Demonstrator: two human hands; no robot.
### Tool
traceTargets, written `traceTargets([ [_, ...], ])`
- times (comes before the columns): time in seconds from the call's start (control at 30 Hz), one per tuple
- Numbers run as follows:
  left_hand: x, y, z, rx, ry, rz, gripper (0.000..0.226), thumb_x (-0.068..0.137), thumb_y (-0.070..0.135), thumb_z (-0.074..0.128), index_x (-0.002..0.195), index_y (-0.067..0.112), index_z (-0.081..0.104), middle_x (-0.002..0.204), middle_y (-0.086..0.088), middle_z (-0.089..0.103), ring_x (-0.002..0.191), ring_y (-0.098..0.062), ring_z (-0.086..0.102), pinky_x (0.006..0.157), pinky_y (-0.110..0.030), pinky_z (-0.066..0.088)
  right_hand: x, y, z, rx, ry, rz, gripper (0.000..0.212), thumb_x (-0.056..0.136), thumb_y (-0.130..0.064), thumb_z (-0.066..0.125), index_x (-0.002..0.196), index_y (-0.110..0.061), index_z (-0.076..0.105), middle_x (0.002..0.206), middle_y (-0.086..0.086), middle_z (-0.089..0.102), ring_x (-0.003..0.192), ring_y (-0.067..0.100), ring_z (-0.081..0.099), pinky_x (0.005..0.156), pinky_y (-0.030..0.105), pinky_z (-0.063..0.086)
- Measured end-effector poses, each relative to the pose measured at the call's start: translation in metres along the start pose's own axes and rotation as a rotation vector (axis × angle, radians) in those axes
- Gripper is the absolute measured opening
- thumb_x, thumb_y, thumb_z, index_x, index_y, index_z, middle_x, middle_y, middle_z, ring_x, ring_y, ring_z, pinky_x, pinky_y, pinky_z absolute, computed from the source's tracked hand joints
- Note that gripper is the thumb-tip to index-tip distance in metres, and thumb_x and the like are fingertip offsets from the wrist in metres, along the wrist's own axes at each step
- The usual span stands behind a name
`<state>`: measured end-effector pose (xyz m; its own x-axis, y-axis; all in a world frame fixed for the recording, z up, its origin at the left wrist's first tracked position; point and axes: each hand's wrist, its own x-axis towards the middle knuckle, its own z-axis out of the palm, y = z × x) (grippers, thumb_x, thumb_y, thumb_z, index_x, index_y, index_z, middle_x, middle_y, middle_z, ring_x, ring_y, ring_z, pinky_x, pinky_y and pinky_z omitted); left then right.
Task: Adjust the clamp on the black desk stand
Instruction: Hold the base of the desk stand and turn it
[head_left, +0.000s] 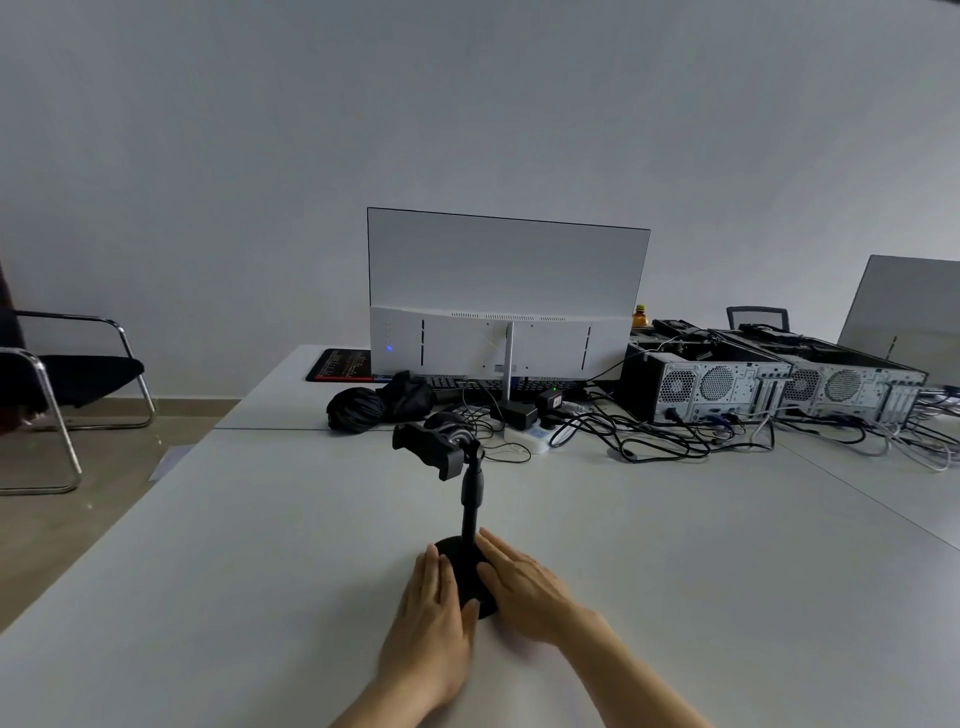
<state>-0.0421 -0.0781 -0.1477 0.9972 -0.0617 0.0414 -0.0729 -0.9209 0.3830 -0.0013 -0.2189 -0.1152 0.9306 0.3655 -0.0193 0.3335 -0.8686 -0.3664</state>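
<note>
A black desk stand (471, 499) stands upright on the white table (260, 545), with a round base (464, 574) and a thin pole. Its black clamp (431, 448) sits at the top of the pole, tilted toward the left. My left hand (435, 618) lies flat against the left side of the base, thumb touching its near edge. My right hand (522, 584) rests with straight fingers on the right side of the base. Neither hand touches the clamp.
Behind the stand are a white monitor (506, 306) seen from the back, a power strip (527, 434) with tangled cables (649, 436), a black bundle (374, 405) and two desktop computers (769, 384). A black chair (78, 369) stands on the floor at left.
</note>
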Motion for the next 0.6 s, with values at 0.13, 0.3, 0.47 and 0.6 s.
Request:
traceTargets([
  [0.13, 0.005, -0.005, 0.000, 0.033, 0.011, 0.019, 0.066, 0.099, 0.042, 0.017, 0.149, 0.003, -0.002, 0.162, -0.014, -0.009, 0.150, -0.023, -0.008, 0.121, -0.030, -0.001, -0.003, -0.005, 0.003, 0.022, 0.032, 0.040, 0.051, 0.103, -0.041, 0.026, 0.151, -0.026, 0.020, 0.162, -0.007, 0.017, 0.145, 0.019, 0.026, 0.115, 0.030, 0.023],
  [0.3, 0.015, -0.016, -0.007, 0.030, -0.022, 0.065, 0.065, 0.099, 0.043, 0.017, 0.150, 0.005, 0.002, 0.162, -0.011, -0.007, 0.150, -0.022, -0.008, 0.121, -0.030, -0.001, -0.009, -0.016, 0.011, -0.042, 0.098, 0.109, 0.052, 0.103, -0.041, 0.023, 0.151, -0.023, 0.019, 0.161, -0.006, 0.022, 0.139, 0.022, 0.037, 0.109, 0.032, 0.031],
  [0.47, 0.023, -0.027, -0.017, -0.013, -0.084, 0.115, 0.064, 0.099, 0.042, 0.019, 0.151, 0.009, 0.000, 0.163, -0.007, -0.008, 0.150, -0.017, -0.008, 0.121, -0.029, 0.000, -0.010, -0.031, 0.028, -0.168, 0.126, 0.203, 0.057, 0.104, -0.042, 0.016, 0.152, -0.012, 0.010, 0.163, 0.005, 0.015, 0.148, 0.018, 0.019, 0.119, 0.032, 0.019],
  [0.6, 0.028, -0.037, -0.026, -0.001, -0.156, 0.172, 0.064, 0.099, 0.044, 0.018, 0.151, 0.011, -0.001, 0.163, -0.003, -0.011, 0.149, -0.013, -0.010, 0.121, -0.028, -0.001, -0.010, -0.039, 0.034, -0.202, 0.111, 0.263, 0.060, 0.104, -0.042, 0.015, 0.152, -0.008, 0.004, 0.164, 0.009, 0.007, 0.150, 0.019, 0.010, 0.121, 0.034, 0.012],
])
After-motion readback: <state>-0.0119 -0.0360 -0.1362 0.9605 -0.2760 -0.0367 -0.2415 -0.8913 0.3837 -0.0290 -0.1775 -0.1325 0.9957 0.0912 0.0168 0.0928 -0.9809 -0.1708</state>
